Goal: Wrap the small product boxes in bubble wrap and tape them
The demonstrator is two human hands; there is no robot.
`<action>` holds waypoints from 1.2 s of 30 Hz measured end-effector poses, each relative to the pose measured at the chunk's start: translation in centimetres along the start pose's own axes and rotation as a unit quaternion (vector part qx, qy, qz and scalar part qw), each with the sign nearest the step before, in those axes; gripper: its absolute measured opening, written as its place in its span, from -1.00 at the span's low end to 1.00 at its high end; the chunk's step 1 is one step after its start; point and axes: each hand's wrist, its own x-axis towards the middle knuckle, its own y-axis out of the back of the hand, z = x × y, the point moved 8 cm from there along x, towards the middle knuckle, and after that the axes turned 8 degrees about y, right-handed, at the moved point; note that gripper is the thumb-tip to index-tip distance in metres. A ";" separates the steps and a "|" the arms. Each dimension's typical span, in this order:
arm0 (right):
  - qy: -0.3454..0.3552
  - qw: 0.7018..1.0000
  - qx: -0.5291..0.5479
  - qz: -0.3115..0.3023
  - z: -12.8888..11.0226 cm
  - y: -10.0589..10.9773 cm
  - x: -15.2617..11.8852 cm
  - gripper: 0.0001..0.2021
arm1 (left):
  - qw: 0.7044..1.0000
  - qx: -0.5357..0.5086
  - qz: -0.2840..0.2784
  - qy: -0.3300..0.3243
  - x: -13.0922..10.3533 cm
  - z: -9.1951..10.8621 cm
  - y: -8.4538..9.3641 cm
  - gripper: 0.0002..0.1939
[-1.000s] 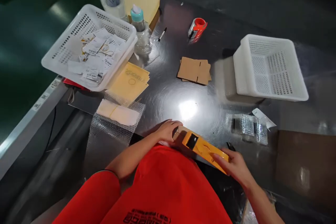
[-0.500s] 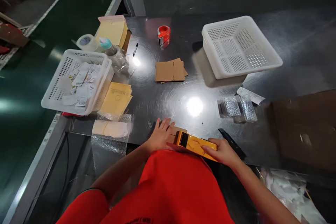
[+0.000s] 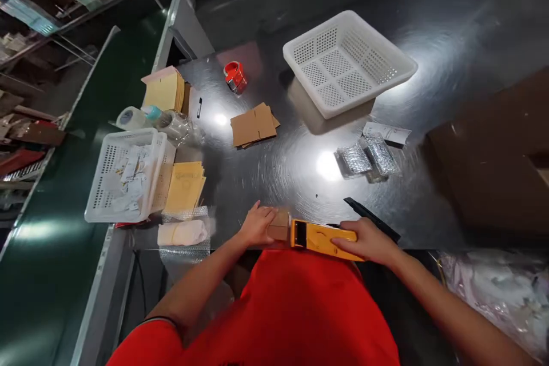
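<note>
the right hand (image 3: pixel 366 240) is closed around the yellow tool (image 3: pixel 319 238), fingers over its upper edge and thumb along its face. the tool lies nearly level, its black-banded end pointing at the small cardboard box (image 3: pixel 279 225) and right beside it. the left hand (image 3: pixel 257 226) is partly open, its fingers laid on the left end of that box; whether they grip it or only steady it, one cannot tell. the box is at the near edge of the metal table (image 3: pixel 266 183), between the left hand and the tool, just in front of the red shirt (image 3: pixel 317 297).

beyond the hands, flat cardboard pieces (image 3: pixel 254 124) lie in a small overlapping stack, with a red tape dispenser (image 3: pixel 235 76) farther off and a black marker (image 3: pixel 199 107) to its left. on the left side, a white basket (image 3: pixel 103 151) holds labelled packets (image 3: pixel 132 180); yellow envelopes (image 3: pixel 184 186) lie beside it, and nearer is a white bundle (image 3: pixel 182 233) on bubble wrap (image 3: pixel 184 214).

on the right, another white basket (image 3: pixel 309 40) stands beyond bubble-wrapped packets (image 3: pixel 377 151) and a white slip (image 3: pixel 388 132). a long black object (image 3: pixel 372 220) lies slantwise just beyond the right hand.
</note>
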 end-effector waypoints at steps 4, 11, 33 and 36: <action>-0.066 0.996 -0.056 0.005 3.3 2.8 -2.0 -0.63 | 1.000 0.016 -0.006 0.012 0.1 0.1 0.1 -0.22; -0.055 0.973 -0.217 -0.047 1.2 -0.7 2.3 -0.57 | 0.999 0.046 -0.016 0.022 0.0 0.3 0.2 -0.23; -0.118 0.943 -0.304 0.069 -9.5 2.7 6.6 -0.45 | 0.991 0.015 0.130 0.007 -0.5 4.4 6.9 -0.52; -0.087 0.938 -0.327 0.080 -12.8 4.6 7.8 -0.50 | 0.983 -0.013 0.180 0.014 -2.7 4.6 10.7 -0.47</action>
